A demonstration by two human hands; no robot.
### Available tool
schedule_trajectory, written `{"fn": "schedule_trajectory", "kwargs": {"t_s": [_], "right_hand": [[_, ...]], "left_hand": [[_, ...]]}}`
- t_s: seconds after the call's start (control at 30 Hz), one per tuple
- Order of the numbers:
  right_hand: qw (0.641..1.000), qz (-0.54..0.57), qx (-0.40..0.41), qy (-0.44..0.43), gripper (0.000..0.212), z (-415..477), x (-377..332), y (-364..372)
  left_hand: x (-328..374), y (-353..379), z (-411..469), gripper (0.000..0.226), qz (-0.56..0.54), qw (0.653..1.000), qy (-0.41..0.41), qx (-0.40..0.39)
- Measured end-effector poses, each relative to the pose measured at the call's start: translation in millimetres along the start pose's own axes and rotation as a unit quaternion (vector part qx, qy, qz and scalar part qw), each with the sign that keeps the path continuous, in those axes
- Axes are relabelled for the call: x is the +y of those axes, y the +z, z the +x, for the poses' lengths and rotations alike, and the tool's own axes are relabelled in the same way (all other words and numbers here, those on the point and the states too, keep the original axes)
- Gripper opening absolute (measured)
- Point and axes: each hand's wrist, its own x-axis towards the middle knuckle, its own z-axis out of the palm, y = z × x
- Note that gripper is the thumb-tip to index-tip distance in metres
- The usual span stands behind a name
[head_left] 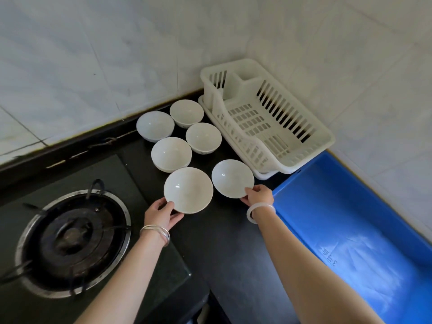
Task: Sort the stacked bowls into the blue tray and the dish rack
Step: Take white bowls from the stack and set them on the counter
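Several white bowls stand on the black counter. My left hand (pixel 163 212) grips the near rim of the front-left bowl (pixel 188 190). My right hand (pixel 258 195) pinches the near rim of the front-right bowl (pixel 232 178). Behind them stand more bowls: one at mid left (pixel 171 154), one at mid right (pixel 203 137), and two at the back (pixel 155 125) (pixel 186 112). The white slatted dish rack (pixel 292 127) sits empty in the corner to the right of the bowls. The blue tray (pixel 350 218) lies empty along the right wall, just right of my right wrist.
A gas burner (pixel 72 242) on a black glass hob fills the left side of the counter. White tiled walls (pixel 117 54) close the corner behind the bowls and the rack. The bare black counter (pixel 229 249) runs between my forearms.
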Motion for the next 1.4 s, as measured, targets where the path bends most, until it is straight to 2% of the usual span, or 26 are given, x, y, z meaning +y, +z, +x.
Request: {"fn": "schedule_trajectory", "kwargs": {"t_s": [0.17,0.3,0.47,0.77,0.97,1.17,1.3,1.4], "right_hand": [[0.995,0.088,-0.023,0.042,0.007,-5.6,4.3,4.4],[0.986,0.141,-0.051,0.068,0.025,-9.2,2.5,7.9],[0.976,0.189,-0.059,0.088,0.03,-8.3,-6.1,9.4],[0.966,0.22,-0.095,0.093,0.021,-2.4,-16.2,20.4],[0.973,0.182,-0.109,0.092,0.03,-3.0,-19.1,18.8],[0.969,0.137,-0.183,0.095,0.04,-14.0,-19.0,8.2],[0.98,0.073,-0.184,0.022,0.039,-28.1,-7.7,-17.9],[0.988,-0.001,-0.14,-0.058,0.029,-47.3,6.6,-52.9]], "left_hand": [[-6.3,0.0,0.0,0.04,-0.029,0.999,-0.004,-0.014],[-14.0,1.5,0.0,0.043,-0.053,0.998,0.003,-0.02],[-18.4,10.5,1.5,0.043,-0.064,0.998,0.004,-0.019],[-20.0,11.2,0.5,0.042,-0.068,0.998,0.004,-0.016],[-21.6,11.9,1.7,0.041,-0.066,0.998,0.011,-0.006],[-28.4,19.8,-5.0,0.038,-0.036,0.997,0.058,0.037],[-49.1,25.0,-23.0,0.044,0.0,0.998,0.059,0.025],[-71.9,31.1,-45.2,0.041,0.068,0.996,0.048,-0.036]]}}
